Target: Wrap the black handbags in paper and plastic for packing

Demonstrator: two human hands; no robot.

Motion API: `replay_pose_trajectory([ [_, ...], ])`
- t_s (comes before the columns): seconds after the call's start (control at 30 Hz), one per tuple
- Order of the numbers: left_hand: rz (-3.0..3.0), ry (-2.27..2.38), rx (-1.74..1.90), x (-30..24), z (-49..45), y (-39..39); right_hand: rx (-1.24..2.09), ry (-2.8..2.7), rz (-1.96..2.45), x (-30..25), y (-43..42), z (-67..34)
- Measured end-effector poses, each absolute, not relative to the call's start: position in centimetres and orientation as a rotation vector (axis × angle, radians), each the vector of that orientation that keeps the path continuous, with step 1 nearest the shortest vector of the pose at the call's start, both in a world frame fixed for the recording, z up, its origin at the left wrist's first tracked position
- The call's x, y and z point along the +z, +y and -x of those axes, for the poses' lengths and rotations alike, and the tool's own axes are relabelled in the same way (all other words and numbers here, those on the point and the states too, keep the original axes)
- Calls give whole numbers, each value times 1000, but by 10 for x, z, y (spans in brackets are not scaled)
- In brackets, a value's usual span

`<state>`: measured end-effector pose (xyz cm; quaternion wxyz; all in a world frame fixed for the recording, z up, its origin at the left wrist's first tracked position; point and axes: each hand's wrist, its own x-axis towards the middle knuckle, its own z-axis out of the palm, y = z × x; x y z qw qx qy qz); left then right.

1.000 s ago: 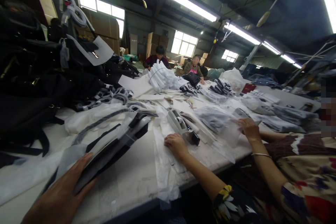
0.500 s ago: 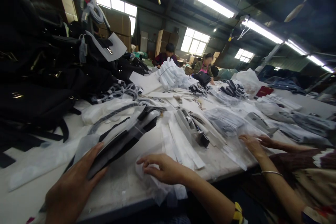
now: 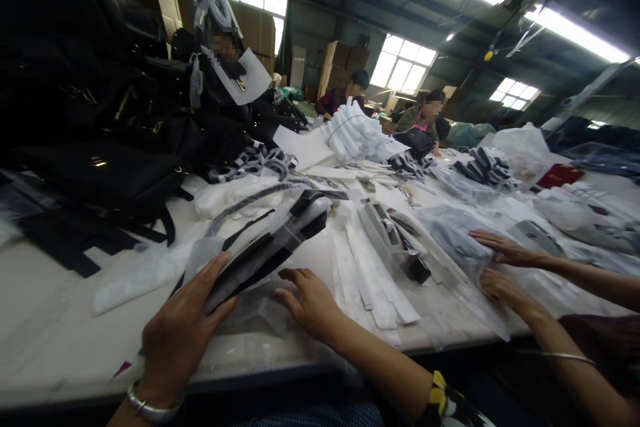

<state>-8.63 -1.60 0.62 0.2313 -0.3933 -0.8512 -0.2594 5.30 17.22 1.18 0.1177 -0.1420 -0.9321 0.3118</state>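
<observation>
My left hand (image 3: 180,330), a metal bangle on its wrist, grips the near end of a flat black bundle in clear plastic wrap (image 3: 265,247) that rests slanted on the white table (image 3: 60,340). My right hand (image 3: 310,300), with a floral cuff, lies just right of the bundle's near end. Its fingers are loosely spread on a thin translucent bag (image 3: 255,313) and hold nothing.
A co-worker's two hands (image 3: 505,267) press on clear bags at the right. A tape dispenser (image 3: 395,240) and white strips (image 3: 370,273) lie in the middle. Black bags (image 3: 100,120) are heaped at the left. Two people sit at the table's far end.
My right hand has moved left from the white strips to the translucent bag beside the bundle. My left hand has come further up along the bundle. The view has shifted left and down.
</observation>
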Motion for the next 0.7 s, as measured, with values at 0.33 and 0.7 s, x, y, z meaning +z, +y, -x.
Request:
replay_pose_trajectory([
  [0.33,1026,-2442,-734,7,90,-18,576,-2822,95,-14,194,-3],
  [0.7,913,-2508,-754,15,97,-23,638,-2609,90,15,265,71],
])
